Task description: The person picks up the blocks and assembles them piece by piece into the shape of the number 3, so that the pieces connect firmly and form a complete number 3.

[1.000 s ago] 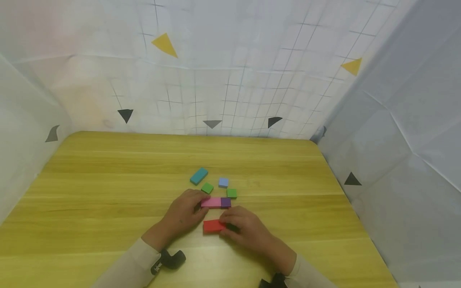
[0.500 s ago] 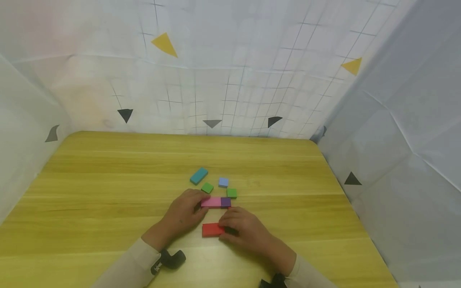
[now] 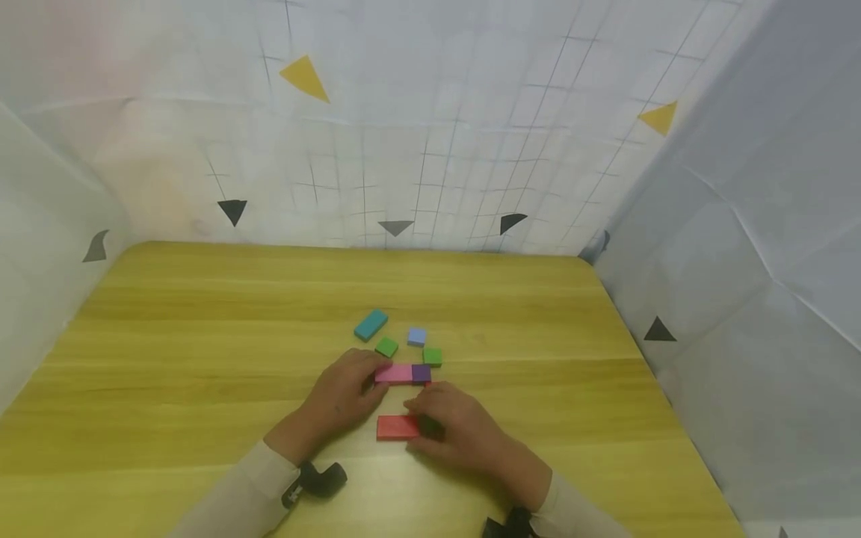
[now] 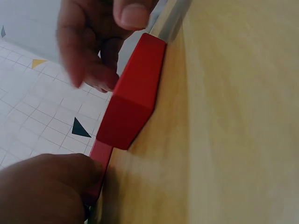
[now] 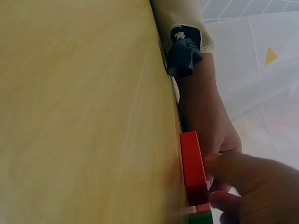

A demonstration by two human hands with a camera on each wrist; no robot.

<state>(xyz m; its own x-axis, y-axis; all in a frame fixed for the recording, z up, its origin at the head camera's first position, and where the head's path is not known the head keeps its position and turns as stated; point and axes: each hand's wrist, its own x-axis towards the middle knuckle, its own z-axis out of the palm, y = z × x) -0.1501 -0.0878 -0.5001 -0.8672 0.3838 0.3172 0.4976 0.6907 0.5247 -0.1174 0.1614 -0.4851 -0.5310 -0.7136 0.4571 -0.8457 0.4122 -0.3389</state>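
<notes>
My left hand pinches the left end of a pink block lying flat on the table. A small purple block abuts that block's right end. Nearer to me lies a red rectangular block, which stands out large in the left wrist view. Over its right end hovers my right hand, fingers spread and apart from the block in the left wrist view. A dark green block shows beside the red one in the right wrist view, mostly hidden by the right hand from above.
Beyond the pink block lie a teal rectangular block, a light blue block and two green blocks, one at left and one at right. White patterned sheets border the wooden table.
The red block has slid slightly toward me and a bit left. My right fingers have lifted off it. The left hand stays on the pink block.
</notes>
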